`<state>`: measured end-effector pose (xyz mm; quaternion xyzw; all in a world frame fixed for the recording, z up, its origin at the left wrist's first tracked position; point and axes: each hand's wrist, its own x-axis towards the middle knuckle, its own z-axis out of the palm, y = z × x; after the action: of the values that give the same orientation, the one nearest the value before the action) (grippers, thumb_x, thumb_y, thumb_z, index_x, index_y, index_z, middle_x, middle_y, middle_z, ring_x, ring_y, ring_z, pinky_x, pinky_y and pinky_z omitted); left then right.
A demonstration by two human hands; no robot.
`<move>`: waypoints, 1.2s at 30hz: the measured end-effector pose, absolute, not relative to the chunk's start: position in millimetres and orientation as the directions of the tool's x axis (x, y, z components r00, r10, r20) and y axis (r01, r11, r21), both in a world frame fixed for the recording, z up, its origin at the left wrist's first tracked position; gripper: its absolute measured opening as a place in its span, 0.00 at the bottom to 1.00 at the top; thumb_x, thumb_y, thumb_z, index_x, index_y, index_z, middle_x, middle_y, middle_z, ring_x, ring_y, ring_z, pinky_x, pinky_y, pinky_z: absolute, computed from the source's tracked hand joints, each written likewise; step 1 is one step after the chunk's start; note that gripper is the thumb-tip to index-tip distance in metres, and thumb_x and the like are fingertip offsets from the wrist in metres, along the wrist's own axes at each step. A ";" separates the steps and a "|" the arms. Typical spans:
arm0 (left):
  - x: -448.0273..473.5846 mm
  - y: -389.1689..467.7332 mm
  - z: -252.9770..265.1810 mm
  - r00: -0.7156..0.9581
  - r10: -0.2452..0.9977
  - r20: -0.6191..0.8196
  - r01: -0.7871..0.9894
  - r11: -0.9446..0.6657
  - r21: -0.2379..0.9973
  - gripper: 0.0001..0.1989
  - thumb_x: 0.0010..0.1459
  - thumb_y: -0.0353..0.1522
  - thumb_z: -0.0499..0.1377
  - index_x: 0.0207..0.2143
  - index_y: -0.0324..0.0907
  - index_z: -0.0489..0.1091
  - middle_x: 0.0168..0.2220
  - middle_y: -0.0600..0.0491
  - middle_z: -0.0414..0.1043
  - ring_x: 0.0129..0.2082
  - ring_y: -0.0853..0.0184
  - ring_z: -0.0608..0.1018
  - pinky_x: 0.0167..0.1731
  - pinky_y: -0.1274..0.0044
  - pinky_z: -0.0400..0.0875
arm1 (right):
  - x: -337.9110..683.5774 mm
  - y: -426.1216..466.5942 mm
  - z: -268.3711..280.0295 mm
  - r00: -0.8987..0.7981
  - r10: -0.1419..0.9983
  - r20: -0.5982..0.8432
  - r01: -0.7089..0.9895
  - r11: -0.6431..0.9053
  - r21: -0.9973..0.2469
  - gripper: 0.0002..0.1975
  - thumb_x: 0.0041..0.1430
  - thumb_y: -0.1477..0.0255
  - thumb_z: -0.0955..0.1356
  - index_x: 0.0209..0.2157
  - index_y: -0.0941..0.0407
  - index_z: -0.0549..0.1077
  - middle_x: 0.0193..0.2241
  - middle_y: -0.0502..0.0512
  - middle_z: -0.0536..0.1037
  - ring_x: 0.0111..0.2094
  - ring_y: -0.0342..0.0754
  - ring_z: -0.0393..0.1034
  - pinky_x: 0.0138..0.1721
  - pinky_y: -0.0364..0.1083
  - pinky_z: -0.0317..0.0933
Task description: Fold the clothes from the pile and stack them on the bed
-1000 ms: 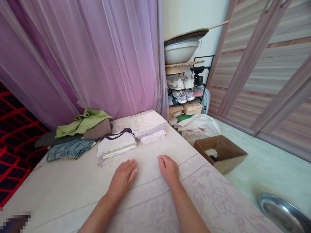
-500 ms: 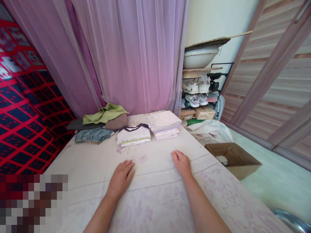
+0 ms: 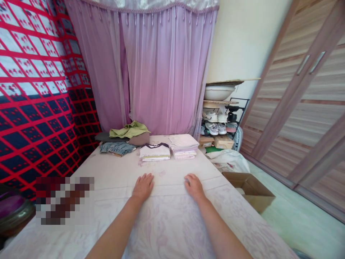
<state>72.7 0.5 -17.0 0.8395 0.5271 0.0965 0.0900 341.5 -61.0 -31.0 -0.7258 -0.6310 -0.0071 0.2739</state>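
Note:
My left hand (image 3: pixel 143 186) lies palm down on the pale floral bedsheet (image 3: pixel 167 230), fingers stretched forward and holding nothing. Across from it, my right hand (image 3: pixel 194 185) rests on the same sheet, its fingers loosely bent and a little apart, with nothing seen in it. Beyond both hands sits a folded white shirt (image 3: pixel 155 150) with a dark collar, on top of other folded cloth. To its right is a stack of folded pale pink and white cloths (image 3: pixel 184 145). Folded blue denim (image 3: pixel 117 148) lies left of the shirt, and a green garment (image 3: pixel 130 130) tops the darker clothes behind.
A purple curtain (image 3: pixel 167 72) hangs behind the bed. On the right stand a shoe rack (image 3: pixel 215 122), an open cardboard box (image 3: pixel 256 187) on the floor and a wooden wardrobe (image 3: pixel 293 108). Red-and-black patterned cloth (image 3: pixel 32 118) covers the left side. A blurred patch hides something on the bed.
My head view has tilted up, showing more curtain and wardrobe. My right hand has loosened from a fist, and the hands appear closer together. The clothes stay in place.

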 end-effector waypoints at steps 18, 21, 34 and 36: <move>71.4 -16.7 -14.6 0.411 0.911 0.022 0.901 -0.410 0.143 0.27 0.64 0.41 0.43 0.63 0.43 0.57 0.66 0.51 0.52 0.66 0.59 0.53 0.63 0.62 0.46 | 333.0 -75.4 -43.4 0.212 0.925 0.316 0.939 -0.103 -0.329 0.18 0.57 0.74 0.61 0.45 0.56 0.76 0.50 0.58 0.75 0.53 0.50 0.67 0.57 0.49 0.55; 72.6 -16.7 -13.6 0.412 0.911 0.019 0.903 -0.411 0.128 0.27 0.64 0.40 0.43 0.63 0.43 0.57 0.65 0.51 0.52 0.66 0.59 0.53 0.63 0.61 0.47 | 329.4 -58.4 -39.1 0.260 0.919 0.295 0.903 -0.123 -0.411 0.17 0.57 0.74 0.60 0.41 0.56 0.78 0.45 0.58 0.78 0.48 0.49 0.71 0.53 0.47 0.60; 70.6 -14.5 -24.5 0.422 0.907 0.015 0.898 -0.420 0.134 0.27 0.64 0.41 0.44 0.63 0.44 0.56 0.66 0.52 0.51 0.66 0.57 0.53 0.63 0.59 0.48 | 299.9 -14.9 -61.8 0.269 0.857 0.440 0.777 0.077 -0.625 0.17 0.57 0.71 0.58 0.35 0.55 0.77 0.35 0.56 0.80 0.38 0.48 0.73 0.44 0.46 0.65; 70.8 -14.7 -22.6 0.418 0.908 -0.001 0.901 -0.414 0.132 0.28 0.64 0.41 0.43 0.63 0.44 0.56 0.66 0.52 0.51 0.66 0.58 0.53 0.63 0.60 0.48 | 301.2 -15.2 -63.3 0.266 0.857 0.441 0.762 0.093 -0.641 0.17 0.57 0.70 0.58 0.34 0.55 0.77 0.35 0.56 0.80 0.38 0.48 0.73 0.44 0.46 0.65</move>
<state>70.8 -14.7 -22.6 0.8402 0.5383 0.0351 0.0558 301.2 -15.2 -63.3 -0.6712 -0.6032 0.0558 0.4273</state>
